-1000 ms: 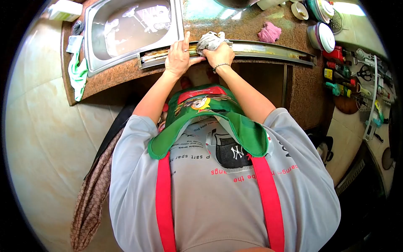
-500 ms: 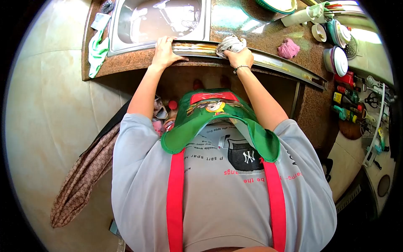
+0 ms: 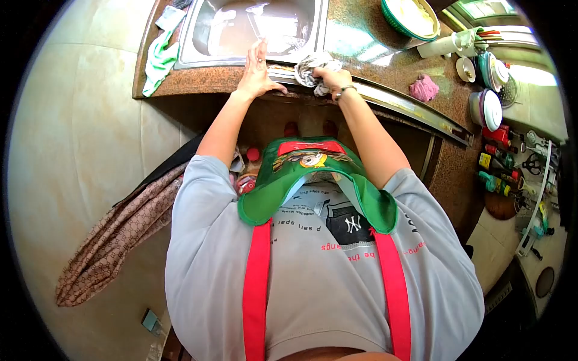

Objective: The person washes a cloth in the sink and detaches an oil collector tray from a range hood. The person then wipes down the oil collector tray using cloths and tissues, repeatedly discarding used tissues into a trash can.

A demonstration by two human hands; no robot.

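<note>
A long metal strip (image 3: 409, 111) with a channel lies along the front edge of the counter. Near its left end rests my left hand (image 3: 256, 78), fingers apart and pointing toward the sink, thumb spread to the right. My right hand (image 3: 335, 82) is closed on a crumpled grey-and-white cloth (image 3: 313, 65), which touches the strip just right of my left hand. A beaded bracelet is on my right wrist. Between the hands, a short part of the channel shows pale.
A steel sink (image 3: 183, 45) with cloudy water lies beyond my left hand. A green cloth (image 3: 159, 65) hangs over the left counter edge. To the right are a pink cloth (image 3: 424, 88), a green basket (image 3: 394, 23), lidded containers (image 3: 492, 111) and bottles (image 3: 495, 157).
The view has shifted, so the counter shows farther right. My left hand moved left along the strip, away from the right hand, then the two came closer again. The cloth stays in my right hand.
</note>
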